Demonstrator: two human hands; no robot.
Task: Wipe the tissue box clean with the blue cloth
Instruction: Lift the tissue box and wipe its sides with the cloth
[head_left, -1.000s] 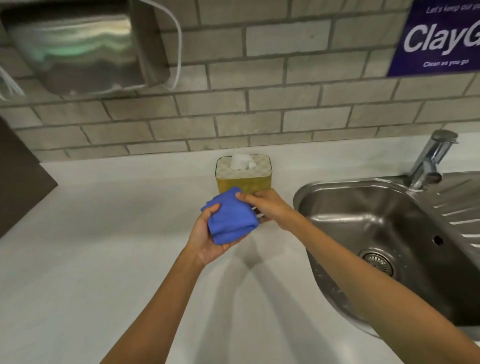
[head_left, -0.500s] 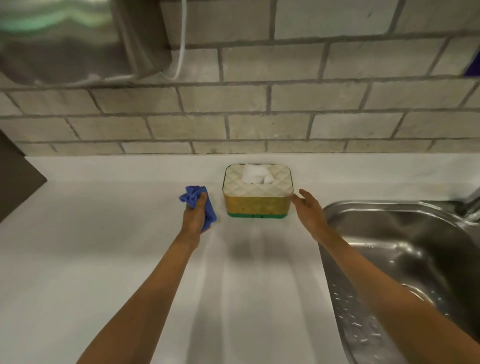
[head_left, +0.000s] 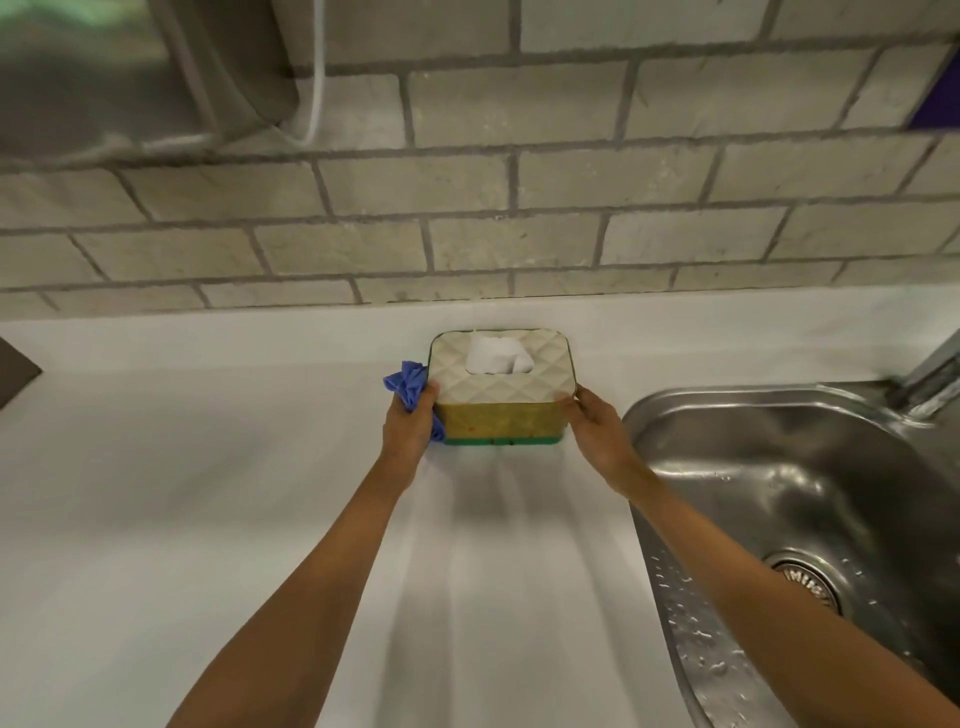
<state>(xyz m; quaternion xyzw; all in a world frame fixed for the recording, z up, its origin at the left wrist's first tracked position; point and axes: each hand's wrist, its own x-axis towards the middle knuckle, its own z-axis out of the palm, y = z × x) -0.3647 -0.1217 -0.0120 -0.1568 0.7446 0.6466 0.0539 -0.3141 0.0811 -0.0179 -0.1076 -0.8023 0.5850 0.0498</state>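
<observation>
A person braces a tissue box (head_left: 501, 387) between both hands on a white counter (head_left: 208, 519), just above the middle of the frame and close to the brick wall (head_left: 467, 218). The left hand (head_left: 408, 428) is closed around a bunched blue cloth (head_left: 408, 382), pressing it against the box's left end; folds of the cloth stick up behind the fingers and a corner shows below the palm. The right hand (head_left: 592, 428) rests against the box's right end, fingers curled lightly on the corner, holding nothing else. A white tissue (head_left: 496, 353) stands out of the quilted lid.

The box lies with its long axis running left to right across the frame, its yellow front face turned toward the camera and its green base on the counter. The cloth therefore sits at one short end, with the front, the lid and the far end all lying to its right. Judging from this, wiping has only just started: the left hand is the one placed to drag the cloth along the box, while the right steadies it against sliding toward the steel sink (head_left: 779, 467) at the right of the frame, whose basin shows water drops.
</observation>
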